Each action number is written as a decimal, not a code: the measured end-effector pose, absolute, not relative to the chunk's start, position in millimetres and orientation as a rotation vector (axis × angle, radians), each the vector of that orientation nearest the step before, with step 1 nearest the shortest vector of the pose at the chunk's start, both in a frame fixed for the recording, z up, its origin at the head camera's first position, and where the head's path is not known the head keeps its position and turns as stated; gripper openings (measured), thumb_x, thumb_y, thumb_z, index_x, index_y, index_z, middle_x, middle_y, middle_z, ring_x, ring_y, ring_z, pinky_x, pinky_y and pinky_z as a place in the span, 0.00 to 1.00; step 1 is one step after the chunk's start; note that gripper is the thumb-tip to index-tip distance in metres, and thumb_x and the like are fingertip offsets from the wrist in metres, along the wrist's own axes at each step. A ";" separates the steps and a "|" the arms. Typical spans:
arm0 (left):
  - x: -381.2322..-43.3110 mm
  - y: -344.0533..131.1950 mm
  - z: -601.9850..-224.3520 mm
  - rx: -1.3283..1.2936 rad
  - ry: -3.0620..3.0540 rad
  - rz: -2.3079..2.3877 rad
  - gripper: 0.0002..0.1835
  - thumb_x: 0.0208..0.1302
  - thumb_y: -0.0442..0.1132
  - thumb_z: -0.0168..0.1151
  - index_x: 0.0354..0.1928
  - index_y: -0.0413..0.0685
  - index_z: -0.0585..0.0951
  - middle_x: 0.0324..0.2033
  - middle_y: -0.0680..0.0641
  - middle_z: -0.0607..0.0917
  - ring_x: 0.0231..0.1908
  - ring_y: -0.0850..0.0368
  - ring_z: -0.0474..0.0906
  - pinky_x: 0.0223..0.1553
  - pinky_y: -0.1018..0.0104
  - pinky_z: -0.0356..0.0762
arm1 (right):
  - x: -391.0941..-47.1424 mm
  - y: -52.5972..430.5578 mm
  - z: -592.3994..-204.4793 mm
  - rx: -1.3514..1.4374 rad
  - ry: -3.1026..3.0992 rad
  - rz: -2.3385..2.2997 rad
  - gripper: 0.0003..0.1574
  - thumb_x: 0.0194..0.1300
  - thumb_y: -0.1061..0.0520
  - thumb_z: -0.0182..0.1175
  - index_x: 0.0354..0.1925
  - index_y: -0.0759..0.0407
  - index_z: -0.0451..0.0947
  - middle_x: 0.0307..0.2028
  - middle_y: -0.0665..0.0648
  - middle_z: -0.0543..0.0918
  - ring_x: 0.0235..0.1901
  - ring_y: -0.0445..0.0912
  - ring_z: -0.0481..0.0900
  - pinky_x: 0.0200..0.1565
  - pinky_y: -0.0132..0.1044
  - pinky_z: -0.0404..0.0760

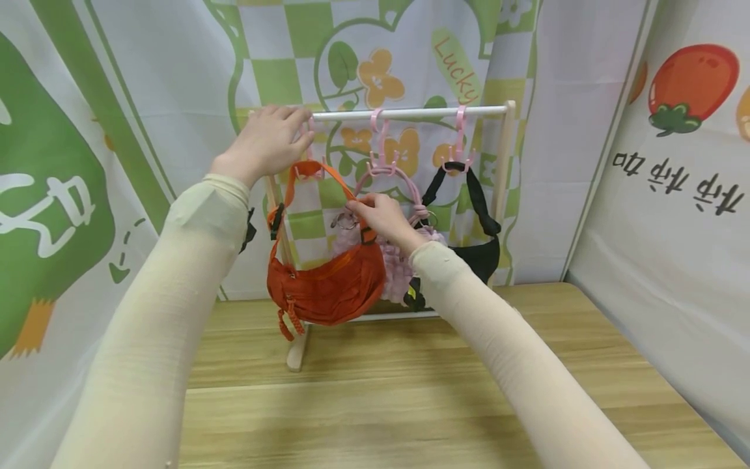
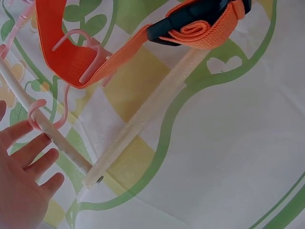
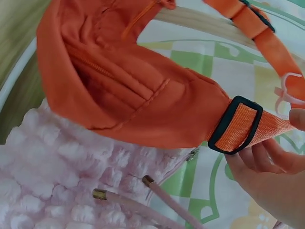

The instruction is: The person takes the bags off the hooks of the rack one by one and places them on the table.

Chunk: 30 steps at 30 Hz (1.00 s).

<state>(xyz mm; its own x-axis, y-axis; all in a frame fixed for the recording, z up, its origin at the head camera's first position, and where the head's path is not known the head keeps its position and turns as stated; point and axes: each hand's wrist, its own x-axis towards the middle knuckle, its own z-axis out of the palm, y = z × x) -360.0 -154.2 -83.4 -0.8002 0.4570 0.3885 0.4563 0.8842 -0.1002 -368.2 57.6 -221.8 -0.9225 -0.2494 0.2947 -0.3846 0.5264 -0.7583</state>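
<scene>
In the head view, the orange bag hangs by its strap from a pink hook below the left end of the rail, with a pink bag below the middle and a black bag below the right end. In the left wrist view, the left hand is at the rail, fingers spread — beside the hook. In the right wrist view, the right hand pinches the strap — below the rail, beside a black buckle.

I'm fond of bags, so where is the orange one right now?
In the head view, the orange bag hangs from the leftmost pink hook on the white rod, left of the pink bag, its strap pinched by the right hand.
</scene>
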 end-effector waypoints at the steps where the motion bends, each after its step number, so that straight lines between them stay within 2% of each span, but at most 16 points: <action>1: -359.8 -154.2 -83.4 -0.671 -2.645 0.003 0.30 0.74 0.53 0.31 0.71 0.45 0.58 0.70 0.35 0.58 0.70 0.33 0.49 0.68 0.34 0.42 | -368.5 57.0 -220.8 0.541 -2.592 1.375 0.28 0.70 0.39 0.49 0.58 0.53 0.75 0.52 0.55 0.80 0.50 0.47 0.77 0.52 0.43 0.77; 5: -358.9 -154.1 -83.2 -0.669 -2.653 0.007 0.29 0.74 0.52 0.31 0.70 0.45 0.58 0.70 0.35 0.58 0.70 0.33 0.48 0.68 0.34 0.42 | -368.4 55.2 -216.0 0.521 -2.537 1.402 0.29 0.70 0.39 0.49 0.59 0.54 0.74 0.55 0.54 0.79 0.55 0.47 0.75 0.54 0.43 0.76; 12: -359.8 -154.6 -83.3 -0.669 -2.642 0.013 0.29 0.75 0.52 0.30 0.70 0.45 0.59 0.70 0.35 0.59 0.70 0.33 0.49 0.68 0.34 0.44 | -362.7 51.6 -206.1 0.477 -2.466 1.379 0.28 0.70 0.40 0.49 0.59 0.54 0.74 0.53 0.54 0.80 0.52 0.47 0.77 0.52 0.40 0.77; 21: -361.3 -154.3 -84.2 -0.662 -2.635 0.023 0.29 0.75 0.53 0.29 0.70 0.45 0.59 0.69 0.35 0.60 0.69 0.33 0.50 0.68 0.35 0.45 | -356.1 44.9 -198.0 0.484 -2.360 1.385 0.30 0.70 0.40 0.50 0.59 0.57 0.72 0.51 0.55 0.81 0.51 0.46 0.78 0.54 0.40 0.76; 30: -362.2 -153.7 -83.3 -0.662 -2.625 0.018 0.30 0.74 0.53 0.27 0.69 0.45 0.61 0.69 0.36 0.61 0.70 0.34 0.50 0.68 0.37 0.45 | -352.3 37.8 -183.6 0.465 -2.260 1.402 0.28 0.68 0.41 0.53 0.56 0.58 0.75 0.49 0.56 0.83 0.50 0.45 0.79 0.53 0.36 0.76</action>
